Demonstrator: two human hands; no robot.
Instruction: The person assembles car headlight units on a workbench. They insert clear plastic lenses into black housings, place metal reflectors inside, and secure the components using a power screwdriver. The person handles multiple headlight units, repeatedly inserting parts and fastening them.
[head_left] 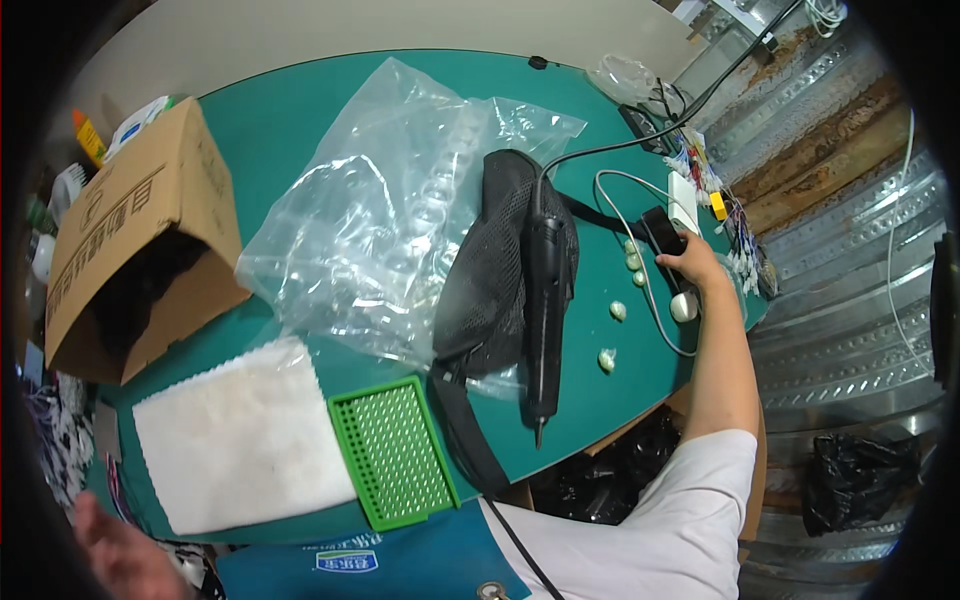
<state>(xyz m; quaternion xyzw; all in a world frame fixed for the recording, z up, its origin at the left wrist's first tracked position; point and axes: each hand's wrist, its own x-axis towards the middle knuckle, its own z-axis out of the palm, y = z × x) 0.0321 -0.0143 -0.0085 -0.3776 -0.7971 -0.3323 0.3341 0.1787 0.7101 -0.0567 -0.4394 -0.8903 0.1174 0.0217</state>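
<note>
My right hand (696, 264) reaches out at the right side of the table, its thumb and fingers closed on the dark end piece of a black strap (661, 232). That strap runs from a black mesh pouch-like item (490, 285). On the mesh lies a black electric screwdriver (545, 300), bit toward me, its cord trailing up and right. Beside my right hand are a white power strip (682, 203) and a white rounded device (684, 307) near a white cable. My left hand (125, 555) is at the lower left edge, dim and blurred, next to a white cloth (240, 440).
A green tray (393, 452) holds rows of small metal pieces. Clear plastic bags (370, 210) spread over the green table (290, 95). An open cardboard box (150, 230) stands left. Small wrapped pale balls (618, 311) lie near my right arm. Wire bundles (735, 235) crowd the right edge.
</note>
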